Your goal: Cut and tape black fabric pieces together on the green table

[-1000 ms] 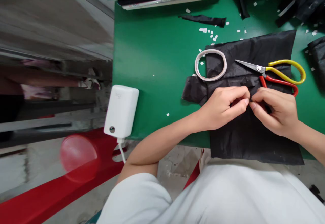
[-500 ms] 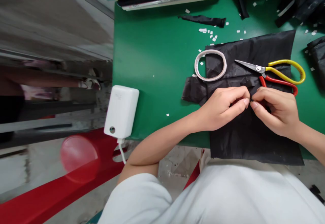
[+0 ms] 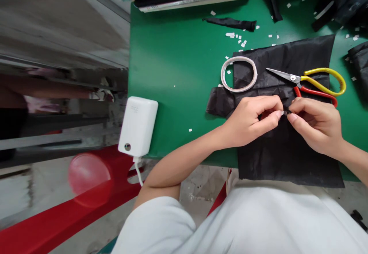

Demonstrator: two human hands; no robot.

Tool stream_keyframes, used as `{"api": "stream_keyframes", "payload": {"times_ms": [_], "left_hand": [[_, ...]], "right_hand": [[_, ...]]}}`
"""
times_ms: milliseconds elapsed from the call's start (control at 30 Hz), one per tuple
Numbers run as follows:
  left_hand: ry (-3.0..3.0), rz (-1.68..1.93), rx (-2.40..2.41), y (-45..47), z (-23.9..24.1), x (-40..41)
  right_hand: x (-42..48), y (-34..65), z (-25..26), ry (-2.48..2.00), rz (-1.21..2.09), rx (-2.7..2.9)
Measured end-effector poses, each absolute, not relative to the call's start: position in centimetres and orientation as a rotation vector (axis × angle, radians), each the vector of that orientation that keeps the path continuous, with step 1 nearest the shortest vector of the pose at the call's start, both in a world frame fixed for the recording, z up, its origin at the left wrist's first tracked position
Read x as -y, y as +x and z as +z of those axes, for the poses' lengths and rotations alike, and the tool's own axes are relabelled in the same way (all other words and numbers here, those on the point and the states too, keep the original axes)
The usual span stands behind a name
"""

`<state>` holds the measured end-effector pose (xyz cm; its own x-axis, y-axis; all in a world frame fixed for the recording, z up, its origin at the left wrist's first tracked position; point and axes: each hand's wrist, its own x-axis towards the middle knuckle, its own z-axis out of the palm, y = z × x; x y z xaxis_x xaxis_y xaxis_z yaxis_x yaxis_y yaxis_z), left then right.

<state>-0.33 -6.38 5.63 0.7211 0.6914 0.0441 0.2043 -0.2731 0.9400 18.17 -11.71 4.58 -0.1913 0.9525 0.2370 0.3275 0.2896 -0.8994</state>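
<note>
My left hand (image 3: 251,121) is closed in a pinch, with a small white piece (image 3: 283,113) showing at its fingertips. Close beside it, my right hand (image 3: 319,123) pinches a bit of black fabric (image 3: 287,111); the fingers hide most of it. Both hands are over a black fabric sheet (image 3: 287,154) that hangs past the table's near edge. A nearly used-up roll of white tape (image 3: 254,78) lies partly on the sheet, beyond my left hand. Scissors (image 3: 293,78) with one yellow and one red handle rest just beyond my right hand, blades pointing left.
The green table (image 3: 172,54) carries scattered white scraps (image 3: 243,43) and a black fabric strip (image 3: 232,23). Books (image 3: 195,1) are stacked at the back. A white power bank (image 3: 138,125) with a cable sits at the left edge. More black fabric (image 3: 347,8) is heaped far right.
My fingertips have moved slightly apart, the right hand shifting a little to the right. The small white piece now shows between them. The scissors and tape roll stay in place.
</note>
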Motion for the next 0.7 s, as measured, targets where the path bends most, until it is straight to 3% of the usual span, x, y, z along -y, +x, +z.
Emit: {"api": "stream_keyframes", "payload": {"times_ms": [267, 433, 700], "left_hand": [[2.154, 0.762, -0.946, -0.7, 4.9, 5.9], [2.395, 0.699, -1.112, -1.0, 3.8, 5.4], [2.343, 0.817, -0.9, -1.0, 3.9, 5.8]], "right_hand": [[11.9, 18.5, 4.3, -1.228, 1.086, 1.492], [11.9, 18.4, 4.3, -1.249, 1.15, 1.42], [11.9, 18.6, 3.9, -1.229, 1.302, 1.201]]}}
